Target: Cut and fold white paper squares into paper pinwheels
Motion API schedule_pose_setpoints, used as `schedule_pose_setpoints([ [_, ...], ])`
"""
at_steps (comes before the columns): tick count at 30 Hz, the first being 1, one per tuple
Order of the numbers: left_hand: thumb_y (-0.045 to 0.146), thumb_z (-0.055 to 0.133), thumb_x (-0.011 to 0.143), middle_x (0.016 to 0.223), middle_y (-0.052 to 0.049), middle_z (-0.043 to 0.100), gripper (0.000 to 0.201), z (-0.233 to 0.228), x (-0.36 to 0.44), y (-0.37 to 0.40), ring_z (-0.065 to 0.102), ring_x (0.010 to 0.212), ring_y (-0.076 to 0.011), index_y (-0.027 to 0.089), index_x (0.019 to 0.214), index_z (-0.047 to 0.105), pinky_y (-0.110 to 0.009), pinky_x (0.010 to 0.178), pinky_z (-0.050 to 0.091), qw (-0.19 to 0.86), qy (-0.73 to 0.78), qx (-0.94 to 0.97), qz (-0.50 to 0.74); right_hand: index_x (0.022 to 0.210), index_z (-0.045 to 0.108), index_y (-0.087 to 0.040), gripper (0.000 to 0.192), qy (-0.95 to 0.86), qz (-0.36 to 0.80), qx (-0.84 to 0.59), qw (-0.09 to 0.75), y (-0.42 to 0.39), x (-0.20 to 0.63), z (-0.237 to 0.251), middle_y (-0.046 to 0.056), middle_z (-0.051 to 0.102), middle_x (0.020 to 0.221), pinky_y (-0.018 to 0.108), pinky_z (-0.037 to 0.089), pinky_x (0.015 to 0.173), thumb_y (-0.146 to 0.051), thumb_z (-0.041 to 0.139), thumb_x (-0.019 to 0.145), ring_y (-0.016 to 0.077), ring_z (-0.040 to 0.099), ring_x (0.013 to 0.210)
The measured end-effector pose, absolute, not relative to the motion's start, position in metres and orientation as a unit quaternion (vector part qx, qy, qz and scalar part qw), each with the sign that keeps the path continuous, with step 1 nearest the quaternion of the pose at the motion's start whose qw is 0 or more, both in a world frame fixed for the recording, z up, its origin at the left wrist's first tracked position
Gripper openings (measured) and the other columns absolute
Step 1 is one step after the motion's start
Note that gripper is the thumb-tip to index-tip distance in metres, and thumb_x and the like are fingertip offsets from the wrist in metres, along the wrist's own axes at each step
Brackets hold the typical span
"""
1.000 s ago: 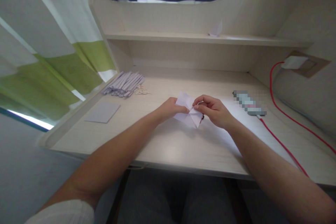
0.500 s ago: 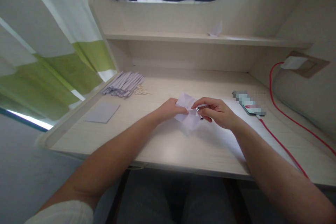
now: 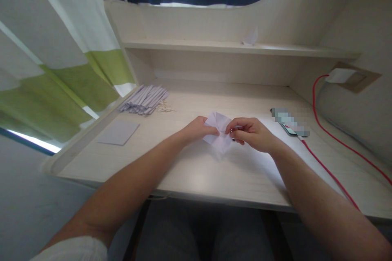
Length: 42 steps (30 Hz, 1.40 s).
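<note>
Left to right. At 9 o'clock from our hands a grey card [image 3: 119,132] lies flat near the left rim of the tabletop [image 3: 196,171]; at 10 o'clock, a bundle of paper strips [image 3: 144,98] with some small pale bits just beside it.

Centre: our left hand [image 3: 197,127] pinches the left edge of the folded paper [image 3: 218,130] between thumb and fingers. Our right hand [image 3: 252,132] pinches its right side, fingers pressed together on a crease. The paper is held between both hands, low over the tabletop; we cannot tell whether it touches.

Risks, as we judge them: uneven pull from the two pinches could tear the thin paper or skew the crease; a slip would let the fold spring open.

Room: open tabletop toward 6 o'clock up to the front edge. At 3 o'clock a phone [image 3: 290,124] with a red cable [image 3: 324,163] runs close to our right forearm; a wide elbow move could snag it. At 12 o'clock the shelf [image 3: 214,47] overhangs.
</note>
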<state>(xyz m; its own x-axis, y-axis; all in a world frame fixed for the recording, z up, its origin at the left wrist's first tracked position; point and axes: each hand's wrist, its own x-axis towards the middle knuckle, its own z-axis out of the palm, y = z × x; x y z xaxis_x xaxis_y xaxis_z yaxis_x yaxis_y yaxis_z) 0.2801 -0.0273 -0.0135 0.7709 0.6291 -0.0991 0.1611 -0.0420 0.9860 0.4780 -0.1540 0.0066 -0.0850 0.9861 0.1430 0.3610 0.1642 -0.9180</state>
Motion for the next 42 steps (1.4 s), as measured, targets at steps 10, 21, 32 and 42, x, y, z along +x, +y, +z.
schedule_pose_setpoints([
  [10, 0.026, 0.080, 0.058, 0.073, -0.004, 0.070, 0.027, -0.013, 0.280, -0.029, 0.061, 0.066, -0.0153, 0.009, 0.079, 0.077, -0.025, 0.063, 0.042, 0.637, 0.267, 0.695, 0.199, 0.094, 0.075, -0.019, 0.019, -0.636, 0.343, -0.540, 0.431, -0.151, 0.472, 0.002, -0.005, 0.052, 0.056, 0.025, 0.030, 0.048, -0.038, 0.074, 0.092, 0.0102, 0.046, 0.050],
  [21, 0.028, 0.082, 0.062, 0.077, -0.004, 0.071, 0.030, -0.013, 0.280, -0.028, 0.063, 0.069, -0.0159, 0.009, 0.085, 0.077, -0.025, 0.067, 0.044, 0.629, 0.254, 0.706, 0.202, 0.088, 0.073, -0.018, 0.022, -0.622, 0.297, -0.550, 0.472, -0.146, 0.466, -0.006, -0.006, 0.045, 0.058, 0.026, 0.029, 0.051, -0.040, 0.077, 0.088, 0.0102, 0.041, 0.053],
  [32, 0.029, 0.082, 0.063, 0.079, -0.005, 0.072, 0.030, -0.012, 0.280, -0.029, 0.065, 0.074, -0.0179, 0.010, 0.086, 0.078, -0.026, 0.067, 0.046, 0.624, 0.258, 0.706, 0.212, 0.088, 0.073, -0.019, 0.021, -0.620, 0.258, -0.561, 0.484, -0.144, 0.463, -0.011, -0.006, 0.045, 0.059, 0.027, 0.029, 0.051, -0.039, 0.076, 0.088, 0.0105, 0.039, 0.054],
  [42, 0.027, 0.080, 0.065, 0.078, -0.003, 0.071, 0.027, -0.014, 0.281, -0.029, 0.062, 0.070, -0.0152, 0.011, 0.087, 0.077, -0.024, 0.064, 0.043, 0.610, 0.265, 0.717, 0.211, 0.087, 0.072, -0.019, 0.019, -0.613, 0.209, -0.586, 0.486, -0.143, 0.461, -0.016, -0.005, 0.050, 0.061, 0.027, 0.032, 0.053, -0.037, 0.076, 0.088, 0.0113, 0.044, 0.055],
])
